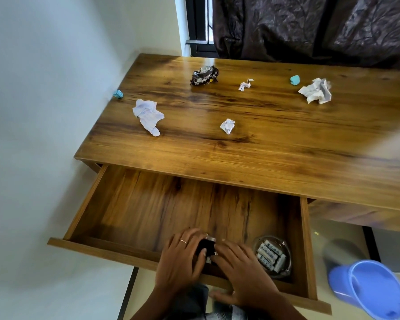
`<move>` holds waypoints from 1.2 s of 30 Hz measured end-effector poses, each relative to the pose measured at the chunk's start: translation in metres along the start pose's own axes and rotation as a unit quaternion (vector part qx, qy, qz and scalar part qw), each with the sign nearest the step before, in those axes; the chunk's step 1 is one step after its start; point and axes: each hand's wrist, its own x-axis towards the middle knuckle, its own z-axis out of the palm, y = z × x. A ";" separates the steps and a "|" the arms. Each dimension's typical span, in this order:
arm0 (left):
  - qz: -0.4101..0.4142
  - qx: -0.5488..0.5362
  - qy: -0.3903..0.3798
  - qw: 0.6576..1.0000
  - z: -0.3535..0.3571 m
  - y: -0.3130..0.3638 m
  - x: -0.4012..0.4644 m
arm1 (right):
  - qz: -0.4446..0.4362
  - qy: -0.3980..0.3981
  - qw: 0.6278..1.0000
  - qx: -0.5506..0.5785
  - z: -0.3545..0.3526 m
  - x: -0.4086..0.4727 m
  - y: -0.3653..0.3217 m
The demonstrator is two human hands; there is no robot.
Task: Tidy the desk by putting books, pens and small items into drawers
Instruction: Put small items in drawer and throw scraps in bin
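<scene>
The wooden desk's left drawer (116, 204) is pulled wide out. Inside its front, both my hands meet over a bunch of black binder clips (206, 247) with silver handles. My left hand (179, 259) curls round the clips from the left. My right hand (243, 269) lies over them from the right, fingertips touching them. Most of the clips are hidden under my fingers. A clear glass bowl (283, 271) holding several white batteries (269, 256) sits in the drawer's front right corner, just right of my right hand.
On the desktop (252, 153) lie crumpled white papers (148, 116) (227, 126) (315, 90) (245, 84), two teal paper balls (118, 94) (295, 79) and a crushed dark wrapper (204, 75). A blue plastic bin (372, 289) stands on the floor at right. The wall lies left, a curtain behind.
</scene>
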 end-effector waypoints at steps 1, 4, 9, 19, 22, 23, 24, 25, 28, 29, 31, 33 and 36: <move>-0.001 0.006 0.003 1.000 -0.001 0.000 0.001 | 0.001 0.000 1.000 -0.007 0.000 0.001 0.001; 0.002 0.026 -0.002 1.000 0.002 -0.003 0.004 | 0.032 0.013 0.999 -0.019 0.000 0.006 0.005; 0.005 0.041 0.002 0.999 0.002 -0.005 0.024 | 0.061 0.028 0.997 -0.036 -0.011 0.016 0.016; 0.122 0.109 -0.043 0.986 -0.002 -0.014 0.104 | 0.142 0.090 0.980 -0.105 -0.037 0.059 0.058; 0.159 0.170 -0.068 0.970 0.000 -0.019 0.130 | 0.203 0.087 0.970 -0.102 -0.039 0.071 0.070; 0.161 0.182 -0.069 0.968 0.001 -0.020 0.139 | 0.216 0.086 0.967 -0.102 -0.039 0.076 0.074; 0.162 0.189 -0.069 0.966 0.003 -0.020 0.147 | 0.225 0.088 0.965 -0.103 -0.038 0.081 0.078; 0.163 0.189 -0.067 0.966 0.006 -0.021 0.153 | 0.232 0.095 0.962 -0.105 -0.036 0.085 0.080; 0.166 0.156 -0.032 0.973 0.016 -0.024 0.161 | 0.227 0.166 0.952 -0.120 -0.027 0.093 0.084; 0.166 0.141 -0.010 0.976 0.020 -0.025 0.161 | 0.220 0.194 0.947 -0.128 -0.024 0.095 0.085; 0.166 0.112 0.034 0.979 0.026 -0.025 0.161 | 0.212 0.236 0.937 -0.145 -0.019 0.096 0.089; 0.163 0.087 0.070 0.980 0.031 -0.024 0.162 | 0.214 0.253 0.931 -0.153 -0.017 0.099 0.093; 0.163 0.070 0.104 0.979 0.036 -0.022 0.162 | 0.222 0.260 0.927 -0.152 -0.016 0.102 0.095</move>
